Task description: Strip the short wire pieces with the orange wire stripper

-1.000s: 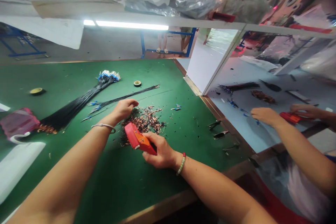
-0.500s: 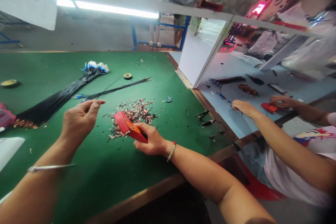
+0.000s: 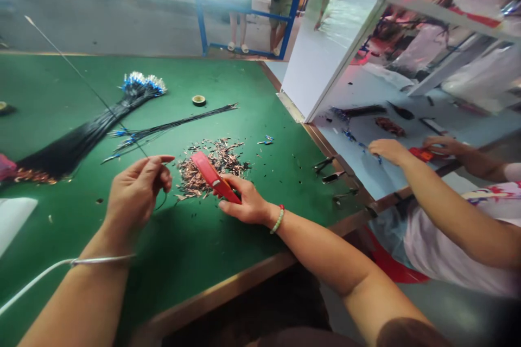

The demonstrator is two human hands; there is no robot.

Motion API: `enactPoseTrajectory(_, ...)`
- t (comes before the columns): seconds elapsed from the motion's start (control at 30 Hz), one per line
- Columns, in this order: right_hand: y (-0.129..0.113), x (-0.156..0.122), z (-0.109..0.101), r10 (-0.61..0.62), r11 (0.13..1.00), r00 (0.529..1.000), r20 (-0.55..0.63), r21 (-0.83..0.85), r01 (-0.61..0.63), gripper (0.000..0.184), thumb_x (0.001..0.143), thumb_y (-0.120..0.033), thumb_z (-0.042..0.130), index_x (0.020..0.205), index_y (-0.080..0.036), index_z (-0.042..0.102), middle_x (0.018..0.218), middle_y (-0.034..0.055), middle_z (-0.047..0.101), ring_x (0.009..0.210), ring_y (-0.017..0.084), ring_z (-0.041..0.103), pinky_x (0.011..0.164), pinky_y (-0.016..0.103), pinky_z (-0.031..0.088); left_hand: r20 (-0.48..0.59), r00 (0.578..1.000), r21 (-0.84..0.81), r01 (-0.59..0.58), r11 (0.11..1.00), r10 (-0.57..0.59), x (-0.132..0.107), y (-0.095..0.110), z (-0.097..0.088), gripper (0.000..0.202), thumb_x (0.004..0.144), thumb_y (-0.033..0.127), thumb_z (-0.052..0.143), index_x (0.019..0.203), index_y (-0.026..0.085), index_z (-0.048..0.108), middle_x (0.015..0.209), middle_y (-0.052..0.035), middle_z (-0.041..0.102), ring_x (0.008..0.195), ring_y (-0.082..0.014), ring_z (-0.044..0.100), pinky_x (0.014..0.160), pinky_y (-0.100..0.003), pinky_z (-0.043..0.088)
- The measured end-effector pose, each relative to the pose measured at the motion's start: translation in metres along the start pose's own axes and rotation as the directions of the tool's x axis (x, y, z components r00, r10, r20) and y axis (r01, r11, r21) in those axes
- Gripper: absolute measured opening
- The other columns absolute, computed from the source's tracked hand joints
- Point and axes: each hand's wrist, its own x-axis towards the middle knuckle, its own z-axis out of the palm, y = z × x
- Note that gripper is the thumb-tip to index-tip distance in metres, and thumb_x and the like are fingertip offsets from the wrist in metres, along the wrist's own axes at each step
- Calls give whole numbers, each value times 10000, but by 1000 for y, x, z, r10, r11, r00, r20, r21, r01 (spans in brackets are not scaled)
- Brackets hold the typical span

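Observation:
My left hand (image 3: 137, 193) is closed in a pinch on a thin black wire (image 3: 81, 77) that runs up and to the far left, above the green table (image 3: 183, 249). My right hand (image 3: 244, 203) grips a red hand tool (image 3: 209, 173) over a heap of copper wire scraps (image 3: 207, 165). The two hands are about a hand's width apart, and a bangle sits on my left wrist.
A thick bundle of black wires with blue ends (image 3: 81, 138) lies at the left, with a few loose wires (image 3: 175, 124) and a tape roll (image 3: 198, 100) behind. On the right, another person's hands (image 3: 388, 149) work with a red tool (image 3: 421, 154) at a blue table.
My left hand left the scrap heap, drew back toward me, and now pinches a thin black wire lifted off the table. My right hand kept the red tool and tilted it more upright.

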Motion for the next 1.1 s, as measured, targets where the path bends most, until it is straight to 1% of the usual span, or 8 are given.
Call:
enactPoseTrajectory(0.17,3,0,-1,44,998,999,-2,47,-44,428,841,-340,651,1226,-173,565,1045,81,642,906,207,609,862,405,534,116,990,236,-107,966,82,-4,-8,3,349,891,418,663,1102,144,718,532,50,512,458,-85,460,476,-203,395)
enactPoseTrajectory(0.3,5,0,-1,75,989,997,-15,128,-73,421,862,-346,638,1239,-175,558,1025,72,646,886,194,617,830,383,538,112,986,332,-151,931,121,-9,-9,5,443,907,509,610,1113,136,728,508,74,403,429,-70,338,414,-198,281)
enactPoseTrajectory(0.5,2,1,-1,20,999,999,-30,31,-19,430,826,-342,668,1203,-164,566,1036,75,634,900,204,617,881,419,536,143,962,541,-274,795,234,-11,-8,7,426,898,525,575,1038,174,772,535,48,532,456,-80,433,466,-185,365)
enactPoseTrajectory(0.63,5,1,0,-47,999,998,-44,22,48,488,813,-331,695,1255,-183,553,1310,128,573,1103,244,614,964,440,536,375,839,588,-544,598,394,-6,-28,4,363,880,533,590,907,234,795,654,11,720,489,-111,565,513,-193,423)
enactPoseTrajectory(0.77,5,3,0,-90,994,994,-60,55,94,474,810,-317,726,1237,-175,579,1401,150,529,1298,283,537,1063,468,495,585,601,525,-792,311,544,-2,-45,1,233,922,419,595,905,287,786,780,16,788,500,-119,635,533,-200,419)
enactPoseTrajectory(0.87,-1,4,-3,-72,994,995,-71,75,78,440,794,-306,746,1187,-167,606,1296,131,594,1276,275,547,1131,489,429,635,453,519,-850,88,626,-2,-44,1,254,964,386,547,911,263,763,812,1,800,532,-145,677,518,-234,396)
enactPoseTrajectory(0.97,-6,4,-5,19,979,998,-53,204,-8,451,804,-315,723,1212,-170,598,1183,98,630,1024,216,642,1037,465,501,669,405,554,-831,-54,624,-3,-36,2,342,1005,411,462,906,250,747,774,-4,794,517,-171,672,481,-273,358)
enactPoseTrajectory(1.1,-9,3,-6,141,929,988,-67,353,-109,467,799,-341,707,1214,-161,591,1001,57,639,871,183,643,875,392,564,685,430,591,-800,-103,588,-3,-30,-1,398,1017,446,421,916,259,758,825,-12,801,577,-190,685,494,-284,348)
